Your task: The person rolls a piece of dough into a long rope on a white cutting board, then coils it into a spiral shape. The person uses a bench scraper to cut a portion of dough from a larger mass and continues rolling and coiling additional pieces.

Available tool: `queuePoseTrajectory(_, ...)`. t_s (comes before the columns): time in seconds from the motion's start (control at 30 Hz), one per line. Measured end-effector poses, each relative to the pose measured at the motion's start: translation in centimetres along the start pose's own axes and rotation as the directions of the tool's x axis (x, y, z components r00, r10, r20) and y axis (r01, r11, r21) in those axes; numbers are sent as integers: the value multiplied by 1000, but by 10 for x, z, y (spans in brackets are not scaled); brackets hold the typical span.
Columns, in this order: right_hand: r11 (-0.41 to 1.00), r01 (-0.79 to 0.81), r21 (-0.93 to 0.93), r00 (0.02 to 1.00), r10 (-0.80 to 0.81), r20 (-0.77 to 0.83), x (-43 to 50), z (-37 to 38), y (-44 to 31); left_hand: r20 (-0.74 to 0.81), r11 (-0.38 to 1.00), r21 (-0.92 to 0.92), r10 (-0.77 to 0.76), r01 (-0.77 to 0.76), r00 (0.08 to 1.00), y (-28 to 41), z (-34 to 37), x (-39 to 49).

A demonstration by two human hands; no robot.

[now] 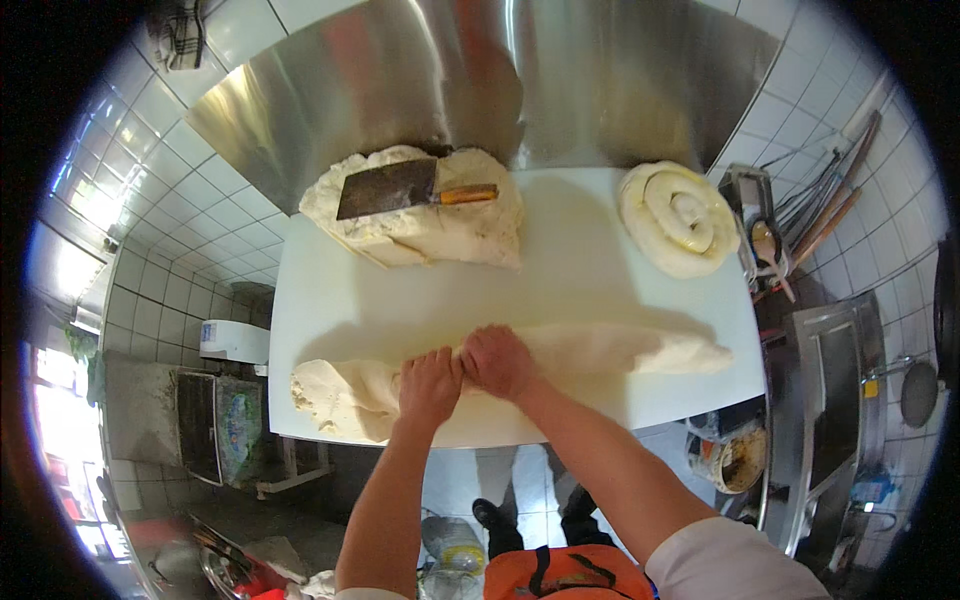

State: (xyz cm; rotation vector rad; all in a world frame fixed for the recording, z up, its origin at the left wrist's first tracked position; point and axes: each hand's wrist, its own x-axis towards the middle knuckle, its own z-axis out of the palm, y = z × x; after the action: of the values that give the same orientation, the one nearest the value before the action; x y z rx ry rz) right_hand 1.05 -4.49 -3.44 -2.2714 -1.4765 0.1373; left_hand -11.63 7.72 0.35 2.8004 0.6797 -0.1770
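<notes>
A long strip of pale dough (600,349) lies across the front of the white work board (577,277). Its left end (341,397) is thick and lumpy, while the right end tapers. Side by side near the strip's middle, my left hand (431,382) and my right hand (499,360) grip the dough, fingers curled over it. The part under the fingers is hidden. Behind them sits a big block of dough (450,240), with a cleaver-like blade (386,189) with a wooden handle (469,194) lying flat on top. A coiled, glossy dough spiral (679,217) rests at the back right.
A steel backsplash (585,90) rises behind the board. To the right stand a scale-like device holding a wooden spoon (766,244), wooden sticks (840,202) and a steel cabinet (832,390). A bucket (739,461) is below the board's right edge; a white box (234,341) is at left.
</notes>
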Motion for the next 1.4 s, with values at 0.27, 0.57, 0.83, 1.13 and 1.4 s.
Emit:
queuePoseTrajectory(0.27, 963, 127, 237, 954, -53, -295, -57, 17, -2, -524, 967, 254, 120, 21, 843, 9, 80, -16)
queuePoseTrajectory(0.57, 796, -447, 408, 808, 555, -198, -94, -131, 198, -380, 942, 117, 335, -315, 862, -47, 27, 72)
queuePoseTrajectory(0.83, 769, -635, -77, 727, 560, -399, -292, -111, 188, -471, 977, 94, 215, -193, 855, -55, 45, 72)
queuePoseTrajectory(1.13, 568, -813, -125, 531, 637, -558, -258, -93, 197, -371, 999, -31, 7, -20, 929, -89, 23, 30)
queuePoseTrajectory(1.4, 591, -805, -44, 549, 716, -430, -217, -127, 279, -161, 812, -408, 387, -418, 908, 200, 73, 92)
